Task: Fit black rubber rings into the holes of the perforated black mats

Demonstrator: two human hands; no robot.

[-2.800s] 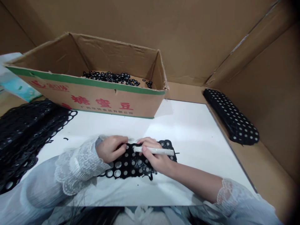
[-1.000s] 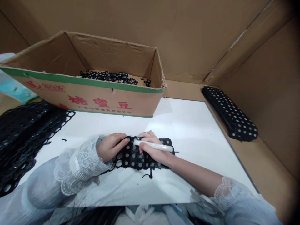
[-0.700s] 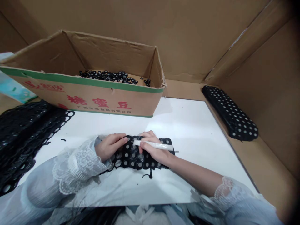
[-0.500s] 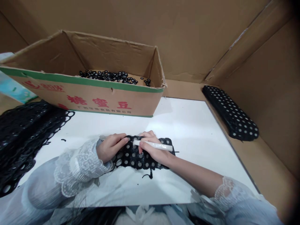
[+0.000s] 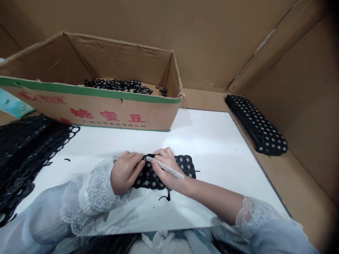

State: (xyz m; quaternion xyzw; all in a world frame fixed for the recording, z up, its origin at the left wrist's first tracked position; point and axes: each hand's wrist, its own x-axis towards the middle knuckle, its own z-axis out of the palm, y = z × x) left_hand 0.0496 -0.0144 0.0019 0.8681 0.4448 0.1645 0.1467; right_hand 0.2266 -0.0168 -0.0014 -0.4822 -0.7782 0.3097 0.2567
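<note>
On the white board lies a black rubber sheet (image 5: 187, 165) dotted with rows of pale round spots. My left hand (image 5: 127, 171) grips its left end, fingers curled over the top edge and thumb on the upper face. A white, pen-like stick tool (image 5: 169, 169) is held in my right hand (image 5: 166, 165), which rests on the middle of the sheet. The tool's tip points left, close to my left thumb, and its rear end slants down to the right. What the tip touches is too small to make out.
Behind my hands stands an open cardboard box (image 5: 127, 109) with many small black rings (image 5: 122, 85) inside. Black perforated sheets (image 5: 23, 151) are piled at the left. A stack of spotted black sheets (image 5: 256, 125) lies at the right by the cardboard wall. Black scraps (image 5: 167, 195) lie near the sheet.
The tool's tip has shifted slightly left toward my left thumb, and its rear end has swung downward. My left hand has closed further over the sheet's end. The view has moved slightly.
</note>
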